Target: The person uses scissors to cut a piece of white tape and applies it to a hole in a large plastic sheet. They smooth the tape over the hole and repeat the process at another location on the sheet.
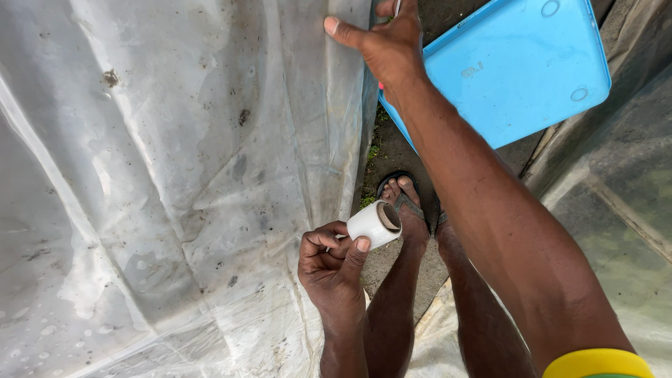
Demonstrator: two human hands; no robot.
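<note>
Your left hand [332, 262] has its fingers [318, 241] curled closed around a white tape roll [373, 224], thumb pressed on its side, just beside the dirty translucent plastic sheet [175, 175]. Your right hand [381, 42] reaches up with thumb spread, pressing a fold of that sheet; something thin sits between its fingers, too hidden to identify. A blue tray [518, 63] lies on the ground beyond your sandalled foot [406, 206].

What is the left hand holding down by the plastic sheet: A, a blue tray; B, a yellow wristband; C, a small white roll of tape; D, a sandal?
C: the left hand grips a small white roll of tape between thumb and fingers.
</note>
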